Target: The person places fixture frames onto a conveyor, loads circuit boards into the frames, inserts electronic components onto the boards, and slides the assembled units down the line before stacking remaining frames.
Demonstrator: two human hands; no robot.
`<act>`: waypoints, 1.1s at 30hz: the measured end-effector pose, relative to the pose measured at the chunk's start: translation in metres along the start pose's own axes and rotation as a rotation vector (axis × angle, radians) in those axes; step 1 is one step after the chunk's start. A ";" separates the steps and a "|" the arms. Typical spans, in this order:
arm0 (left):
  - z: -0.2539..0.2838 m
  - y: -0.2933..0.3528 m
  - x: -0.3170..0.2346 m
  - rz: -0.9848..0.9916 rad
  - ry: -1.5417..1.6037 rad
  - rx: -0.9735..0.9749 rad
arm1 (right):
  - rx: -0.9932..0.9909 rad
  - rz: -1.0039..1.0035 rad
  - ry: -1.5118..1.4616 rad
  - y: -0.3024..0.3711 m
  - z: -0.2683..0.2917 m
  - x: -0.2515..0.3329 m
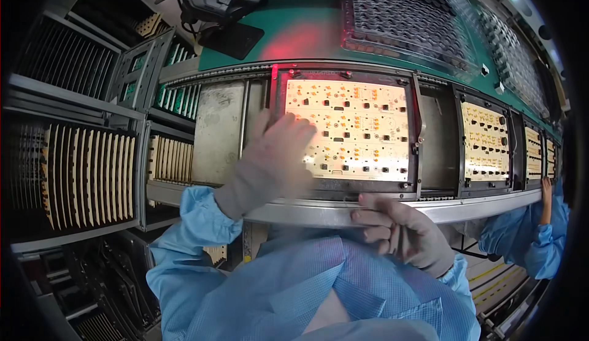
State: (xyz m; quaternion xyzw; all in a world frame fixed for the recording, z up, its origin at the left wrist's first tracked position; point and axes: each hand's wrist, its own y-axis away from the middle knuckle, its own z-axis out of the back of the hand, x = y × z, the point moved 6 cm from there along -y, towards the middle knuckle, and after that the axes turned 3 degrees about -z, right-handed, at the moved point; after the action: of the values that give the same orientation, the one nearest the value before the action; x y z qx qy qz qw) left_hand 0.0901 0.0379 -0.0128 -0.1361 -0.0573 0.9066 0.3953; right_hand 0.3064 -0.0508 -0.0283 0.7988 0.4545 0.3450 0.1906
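Gloved left hand (pixel 273 157), open, lay flat on the thin, stiff, probably fragile cream rectangular circuit board (pixel 350 129), best edge-held, in its dark carrier frame (pixel 417 135); right hand (pixel 402 227), loosely curled, empty, below it

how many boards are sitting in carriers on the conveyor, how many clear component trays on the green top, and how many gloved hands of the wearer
circuit boards in carriers on the conveyor: 4 (nearest, next, then, last, partly cut off)
clear component trays on the green top: 2 ()
gloved hands: 2 (left hand, right hand)
total: 8

Blurred left hand (pixel 276 157) over board's (pixel 353 126) corner
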 end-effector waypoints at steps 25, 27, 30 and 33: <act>-0.007 0.028 0.007 -0.285 -0.133 -0.116 | -1.012 0.451 2.167 -0.084 0.045 0.227; -0.007 0.027 0.006 -0.285 -0.132 -0.116 | -0.869 0.675 2.084 -0.059 0.038 0.211; -0.007 0.031 0.006 -0.257 -0.119 -0.097 | -0.500 0.259 2.074 -0.027 0.024 0.169; -0.009 0.026 0.010 -0.239 -0.089 -0.080 | -0.340 0.123 2.237 0.000 0.046 0.127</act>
State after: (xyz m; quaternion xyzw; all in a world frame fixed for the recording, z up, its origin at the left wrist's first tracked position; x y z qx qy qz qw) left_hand 0.0680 0.0281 -0.0287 -0.1038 -0.1267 0.8551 0.4919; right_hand 0.3842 0.0589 -0.0119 0.0268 0.2769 0.9316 -0.2340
